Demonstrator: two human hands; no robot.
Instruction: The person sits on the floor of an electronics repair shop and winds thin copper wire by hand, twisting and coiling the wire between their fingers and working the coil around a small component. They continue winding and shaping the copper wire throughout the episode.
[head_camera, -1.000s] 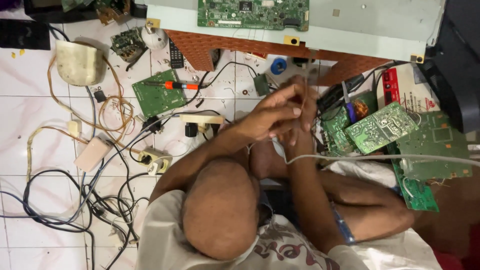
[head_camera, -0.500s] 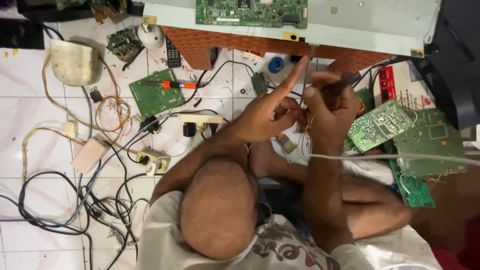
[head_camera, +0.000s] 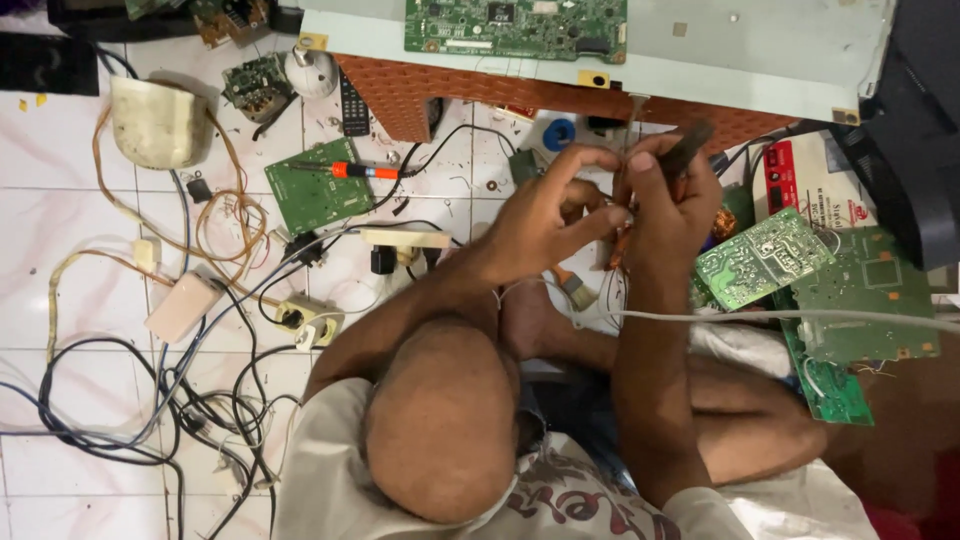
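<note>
While we sit on the tiled floor (head_camera: 60, 220), our left hand (head_camera: 545, 215) and right hand (head_camera: 668, 205) meet just below the metal panel (head_camera: 740, 55), which serves as our landmark. Our right fingers (head_camera: 640, 165) are curled tight around a dark-handled tool (head_camera: 688, 150), its handle jutting up toward the panel's lower edge. Our left fingers (head_camera: 590, 158) are bent and pinched near a bundle of thin wires (head_camera: 620, 245) that hangs between both hands; whether they truly clasp the wires we cannot tell, since the hands overlap.

On top of the panel lies a green board (head_camera: 515, 22). Below the panel to the right, a second board (head_camera: 765, 258) rests tilted, beside a larger one (head_camera: 865, 295), and a white cable (head_camera: 800, 316) runs across under them. Below the panel to the left, a third board (head_camera: 312, 190) lies flat with an orange-handled screwdriver (head_camera: 362, 171) across its upper edge. Further left of the panel sits a cream container (head_camera: 158, 122), and well below it a tangle of black cords (head_camera: 150, 400) spreads over the floor. A power strip (head_camera: 405, 239) lies between the third board and our left forearm. A blue roll (head_camera: 559, 133) sits just under the panel, above our left hand.
</note>
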